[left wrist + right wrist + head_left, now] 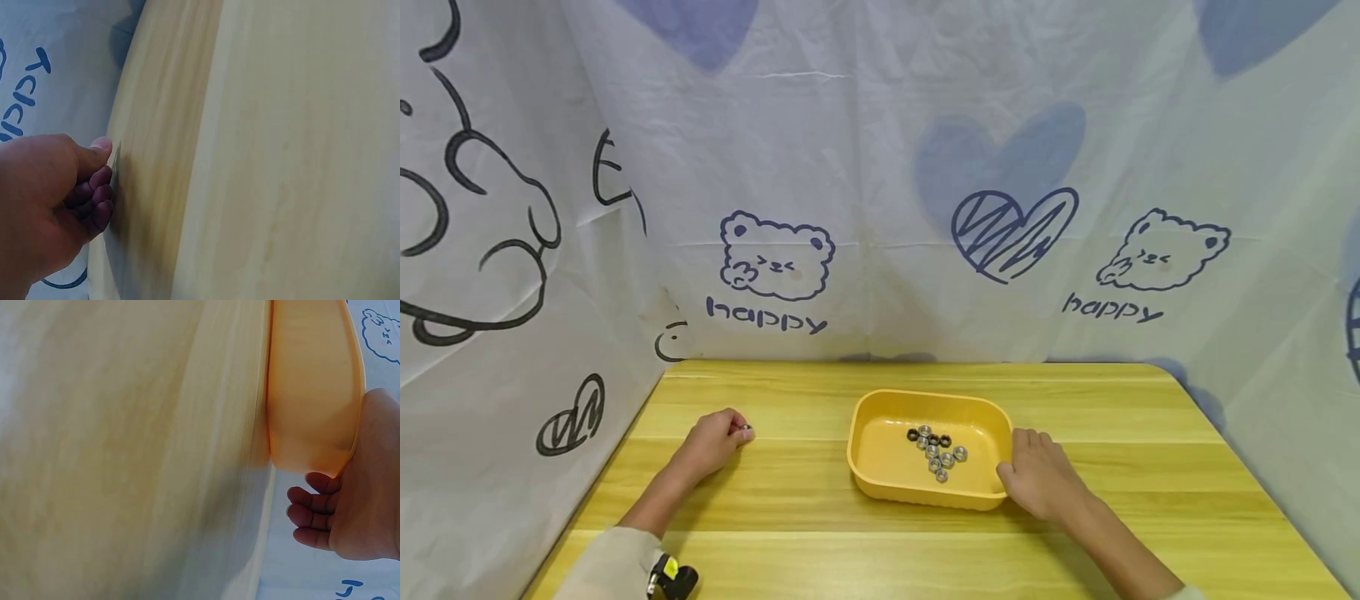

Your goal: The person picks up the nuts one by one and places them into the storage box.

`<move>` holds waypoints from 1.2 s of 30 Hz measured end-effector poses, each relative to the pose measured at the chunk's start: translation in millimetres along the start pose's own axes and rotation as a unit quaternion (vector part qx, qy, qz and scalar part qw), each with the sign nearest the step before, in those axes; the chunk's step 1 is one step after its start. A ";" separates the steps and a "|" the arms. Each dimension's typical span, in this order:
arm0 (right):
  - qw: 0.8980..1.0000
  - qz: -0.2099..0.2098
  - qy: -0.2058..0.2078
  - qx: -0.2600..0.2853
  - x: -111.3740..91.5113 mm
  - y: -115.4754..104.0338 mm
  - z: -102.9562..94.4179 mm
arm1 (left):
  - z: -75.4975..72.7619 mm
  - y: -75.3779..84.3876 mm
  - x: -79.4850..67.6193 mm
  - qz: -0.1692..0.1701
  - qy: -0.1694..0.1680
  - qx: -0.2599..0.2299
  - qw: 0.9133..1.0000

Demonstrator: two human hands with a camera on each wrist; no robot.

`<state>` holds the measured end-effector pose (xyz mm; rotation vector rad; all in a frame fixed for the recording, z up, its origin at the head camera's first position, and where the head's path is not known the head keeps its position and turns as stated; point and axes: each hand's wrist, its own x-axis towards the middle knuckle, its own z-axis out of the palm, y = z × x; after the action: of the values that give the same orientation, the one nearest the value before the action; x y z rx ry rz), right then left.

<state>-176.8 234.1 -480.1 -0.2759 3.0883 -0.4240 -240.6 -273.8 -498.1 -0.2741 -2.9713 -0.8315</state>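
On the left of the table my left hand (pixel 718 440) pinches a small, thin, metal-looking piece (pixel 116 165) between thumb and fingertips, low over the wood. Most of that piece is hidden by the fingers, and I cannot tell its kind. A yellow plastic basin (pixel 917 493) stands near the middle of the table. Inside it lie several hex nuts (pixel 932 452), most of them silver and a few black. My right hand (pixel 1047 473) grips the basin's right end, thumb over the rim and the other fingers along the outer wall (pixel 315 425).
The wooden table (pixel 790 550) has a light yellow grain. White cloth (pixel 880 167) printed with hearts and bears hangs behind it and along both sides. A small black device (pixel 673 577) with a yellow patch sits at the left sleeve.
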 end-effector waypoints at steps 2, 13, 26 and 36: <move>1.000 -0.001 0.000 -0.001 0.0 -0.3 -0.1 | 0.9 4.1 1.1 0.008 0.008 -0.002 1.000; 1.000 -0.002 0.009 -0.003 0.3 -1.7 -0.6 | 4.6 41.9 10.8 0.040 0.027 -0.022 0.999; 1.000 -0.004 0.003 -0.002 -0.9 -1.4 -4.1 | 17.8 91.5 16.3 0.087 0.015 -0.041 0.995; 1.000 0.000 -0.002 0.002 -1.5 -2.2 -4.6 | 31.2 122.4 17.2 0.135 0.024 -0.095 0.986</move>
<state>-175.1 233.6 -475.1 -0.2762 3.0829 -0.4282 -235.1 -152.1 -460.7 -0.6394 -2.7264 -1.0673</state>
